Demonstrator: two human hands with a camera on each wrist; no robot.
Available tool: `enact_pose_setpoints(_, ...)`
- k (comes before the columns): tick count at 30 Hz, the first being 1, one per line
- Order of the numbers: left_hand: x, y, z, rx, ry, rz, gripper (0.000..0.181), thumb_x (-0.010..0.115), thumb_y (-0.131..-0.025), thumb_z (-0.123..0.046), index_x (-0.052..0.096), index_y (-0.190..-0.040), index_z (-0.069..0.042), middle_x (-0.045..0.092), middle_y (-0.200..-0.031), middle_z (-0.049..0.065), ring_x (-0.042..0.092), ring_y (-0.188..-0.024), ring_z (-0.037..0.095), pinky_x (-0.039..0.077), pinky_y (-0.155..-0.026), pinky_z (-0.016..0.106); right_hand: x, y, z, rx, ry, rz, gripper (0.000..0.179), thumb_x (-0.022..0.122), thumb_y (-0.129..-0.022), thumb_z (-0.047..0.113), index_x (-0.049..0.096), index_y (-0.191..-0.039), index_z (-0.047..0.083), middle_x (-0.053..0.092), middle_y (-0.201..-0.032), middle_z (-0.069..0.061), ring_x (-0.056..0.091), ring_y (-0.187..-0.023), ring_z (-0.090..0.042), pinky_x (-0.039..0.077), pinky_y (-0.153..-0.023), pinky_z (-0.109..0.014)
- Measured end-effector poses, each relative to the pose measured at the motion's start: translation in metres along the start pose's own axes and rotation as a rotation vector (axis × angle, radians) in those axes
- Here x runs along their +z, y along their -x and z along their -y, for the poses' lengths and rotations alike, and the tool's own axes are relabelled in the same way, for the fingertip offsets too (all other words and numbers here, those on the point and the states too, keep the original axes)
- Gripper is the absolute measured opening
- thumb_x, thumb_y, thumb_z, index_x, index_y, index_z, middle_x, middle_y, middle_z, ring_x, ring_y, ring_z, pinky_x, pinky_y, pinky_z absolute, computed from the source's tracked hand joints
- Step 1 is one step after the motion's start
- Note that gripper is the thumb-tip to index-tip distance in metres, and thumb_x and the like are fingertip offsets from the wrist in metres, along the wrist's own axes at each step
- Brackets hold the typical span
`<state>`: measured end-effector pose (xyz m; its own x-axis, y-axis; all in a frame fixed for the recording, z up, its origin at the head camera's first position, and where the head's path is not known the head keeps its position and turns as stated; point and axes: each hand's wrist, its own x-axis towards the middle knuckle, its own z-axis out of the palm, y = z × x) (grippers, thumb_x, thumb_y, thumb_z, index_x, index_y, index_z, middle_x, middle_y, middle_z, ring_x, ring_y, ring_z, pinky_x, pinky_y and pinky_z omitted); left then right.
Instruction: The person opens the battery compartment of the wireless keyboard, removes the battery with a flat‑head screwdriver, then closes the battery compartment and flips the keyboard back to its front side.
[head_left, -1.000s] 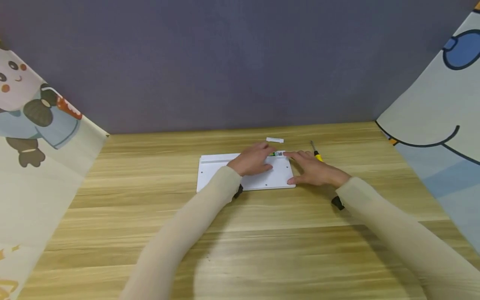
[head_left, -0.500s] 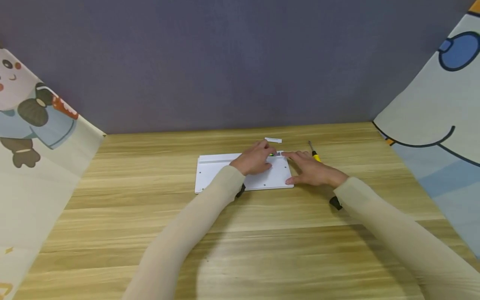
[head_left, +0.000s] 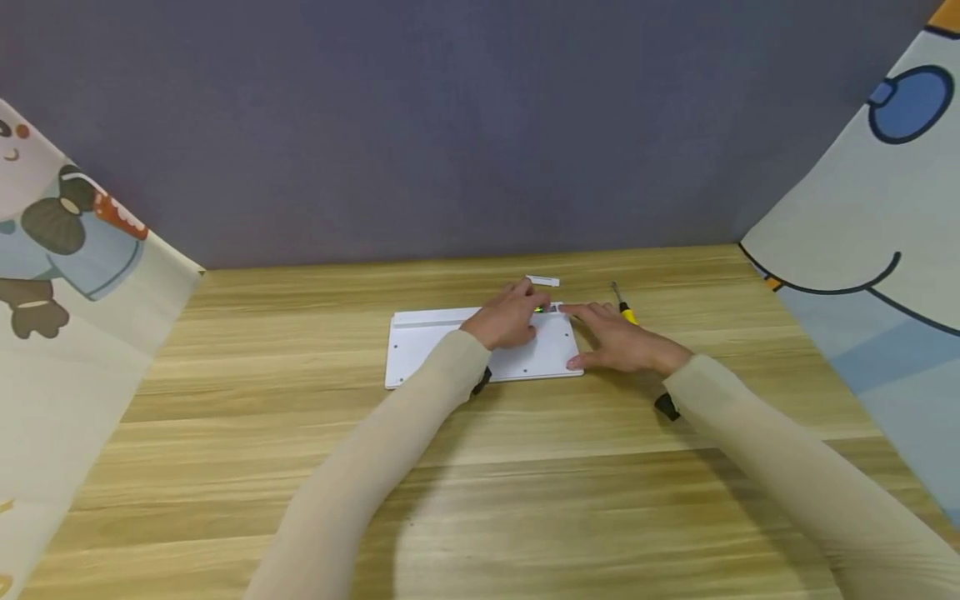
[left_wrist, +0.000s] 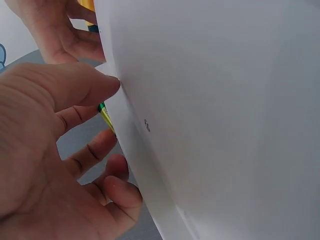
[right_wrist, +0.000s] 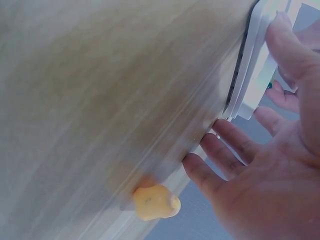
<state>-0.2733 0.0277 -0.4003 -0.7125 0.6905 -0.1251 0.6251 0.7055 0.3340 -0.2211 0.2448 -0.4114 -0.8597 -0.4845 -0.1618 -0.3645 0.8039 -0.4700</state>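
A white keyboard (head_left: 427,335) lies face down on the table, a narrow compartment uncovered along its far edge. Inside that compartment shows a green-and-yellow battery (left_wrist: 107,117). My left hand (head_left: 504,320) reaches over the keyboard, fingers bent at the compartment beside the battery; its thumb (left_wrist: 95,87) rests on the keyboard's back, apart from the battery. Whether a fingertip presses the battery is hidden. At the right end my right hand (head_left: 622,340) spans the keyboard, index fingertip at the far corner and thumb on the near one. Its other fingers (right_wrist: 202,175) extend loosely past the edge.
A small white cover strip (head_left: 543,281) lies behind the keyboard. Right of it is a screwdriver with a yellow handle (head_left: 628,315), partly behind my right hand. A dark grey panel (head_left: 480,133) rises at the table's back edge.
The head view has shifted slightly, so everything sits a little further left. My left fingers have bent more over the compartment. My right hand keeps its place on the keyboard.
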Motion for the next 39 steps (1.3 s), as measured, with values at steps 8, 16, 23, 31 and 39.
enact_pose_setpoints(8, -0.0019, -0.0003, -0.0040, -0.052, 0.010, 0.025, 0.036, 0.057, -0.092, -0.012, 0.050, -0.125, -0.023, 0.037, -0.115, 0.000, 0.039, -0.101, 0.017, 0.042, -0.070, 0.030, 0.0003, 0.0010, 0.0022, -0.002, 0.006, -0.008, 0.089, 0.073, -0.081, 0.041, 0.023, -0.150, 0.013, 0.030, -0.145, -0.021, 0.026, -0.129, -0.039, 0.026, -0.100, -0.059)
enact_pose_setpoints(16, -0.0033, -0.0003, -0.0071, -0.081, -0.011, 0.048, 0.035, 0.057, -0.092, -0.013, 0.049, -0.124, -0.023, 0.036, -0.115, 0.000, 0.040, -0.098, 0.019, 0.043, -0.068, 0.029, 0.0008, 0.0015, 0.0058, -0.004, 0.011, -0.001, 0.088, 0.072, -0.082, 0.040, 0.023, -0.150, 0.012, 0.028, -0.146, -0.022, 0.024, -0.129, -0.041, 0.025, -0.101, -0.060)
enact_pose_setpoints(23, -0.0027, -0.0008, -0.0072, -0.089, 0.001, 0.049, 0.035, 0.055, -0.092, -0.010, 0.049, -0.124, -0.022, 0.036, -0.115, 0.000, 0.041, -0.096, 0.018, 0.043, -0.067, 0.029, 0.0000, 0.0015, 0.0061, -0.017, 0.004, -0.004, 0.088, 0.073, -0.081, 0.039, 0.024, -0.150, 0.012, 0.030, -0.144, -0.021, 0.027, -0.127, -0.039, 0.028, -0.100, -0.059)
enact_pose_setpoints(31, -0.0048, -0.0011, -0.0076, -0.087, 0.033, 0.048, 0.033, 0.053, -0.092, -0.008, 0.048, -0.122, -0.022, 0.035, -0.115, -0.001, 0.040, -0.097, 0.019, 0.043, -0.065, 0.030, -0.0016, 0.0012, 0.0043, -0.024, 0.017, -0.001, 0.089, 0.072, -0.082, 0.041, 0.023, -0.150, 0.013, 0.030, -0.145, -0.020, 0.028, -0.127, -0.038, 0.028, -0.100, -0.058)
enact_pose_setpoints(39, -0.0052, -0.0020, -0.0067, -0.095, 0.058, 0.043, 0.032, 0.051, -0.093, -0.008, 0.043, -0.121, -0.022, 0.036, -0.111, 0.000, 0.042, -0.092, 0.020, 0.043, -0.065, 0.031, -0.0013, 0.0015, 0.0033, -0.031, 0.018, -0.008, 0.090, 0.072, -0.081, 0.043, 0.024, -0.149, 0.010, 0.030, -0.144, -0.021, 0.028, -0.126, -0.039, 0.028, -0.099, -0.059)
